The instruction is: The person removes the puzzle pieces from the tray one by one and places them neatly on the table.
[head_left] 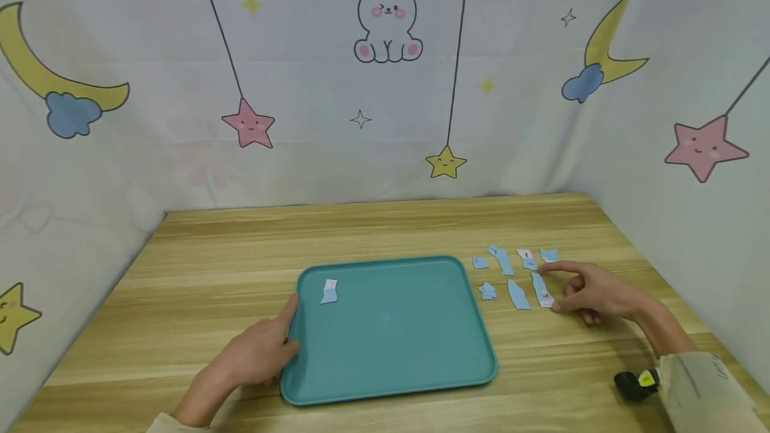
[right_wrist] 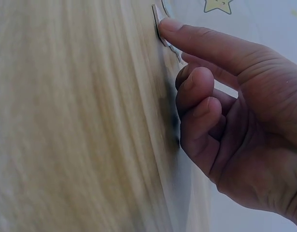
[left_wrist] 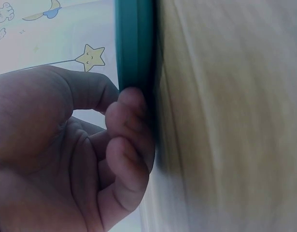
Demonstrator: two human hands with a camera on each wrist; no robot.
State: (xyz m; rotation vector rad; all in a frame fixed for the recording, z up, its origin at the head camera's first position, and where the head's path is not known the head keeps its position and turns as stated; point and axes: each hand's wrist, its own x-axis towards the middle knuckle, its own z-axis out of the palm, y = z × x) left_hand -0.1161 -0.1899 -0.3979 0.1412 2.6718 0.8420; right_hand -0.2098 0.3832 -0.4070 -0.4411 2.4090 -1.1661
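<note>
In the head view my left hand point(head_left: 259, 351) holds the left rim of a teal tray point(head_left: 391, 346). The left wrist view shows its fingers point(left_wrist: 131, 159) curled at the tray's edge point(left_wrist: 134, 43). On the right, my right hand point(head_left: 595, 293) has thumb and index finger at the two ends of a long light-blue puzzle piece point(head_left: 541, 291) lying on the table. In the right wrist view the thumb touches this piece's edge point(right_wrist: 158, 24), with the other fingers curled in. One blue-and-white piece point(head_left: 329, 291) lies in the tray's upper left.
Several more irregular blue pieces lie right of the tray, among them a narrow one point(head_left: 519, 295), a small square point(head_left: 480, 262) and a white-topped one point(head_left: 527, 259). Patterned cloth point(head_left: 325, 85) walls the wooden table point(head_left: 240, 239). A black object point(head_left: 634, 386) sits by the right sleeve.
</note>
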